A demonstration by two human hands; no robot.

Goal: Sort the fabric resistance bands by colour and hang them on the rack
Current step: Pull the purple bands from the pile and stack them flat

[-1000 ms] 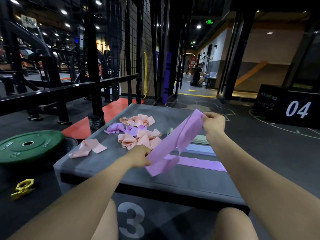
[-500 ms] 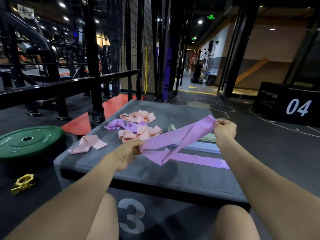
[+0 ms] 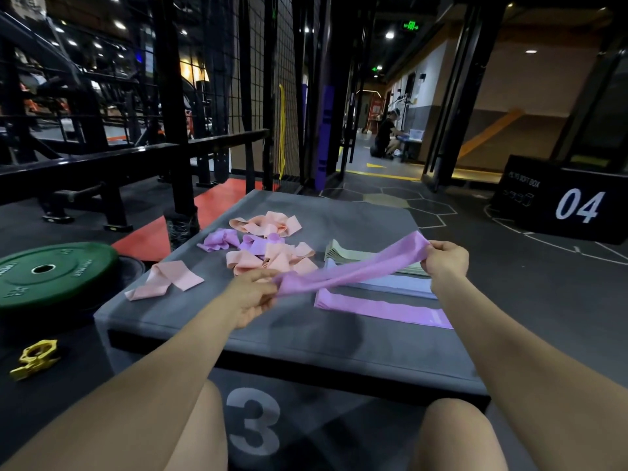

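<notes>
our left hand (image 3: 253, 294) and right hand (image 3: 443, 258) each pinch an end of a purple band (image 3: 353, 270), stretched above the counter (image 3: 272, 338). another purple band (image 3: 384, 307) lies flat near its right edge, pink bands (image 3: 272, 256) heaped toward the far left corner.

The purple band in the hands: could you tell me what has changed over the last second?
The purple band, gripped by the left hand and right hand, has been pulled flatter and lower as the hands spread. The band piles on the box stayed put.
</notes>
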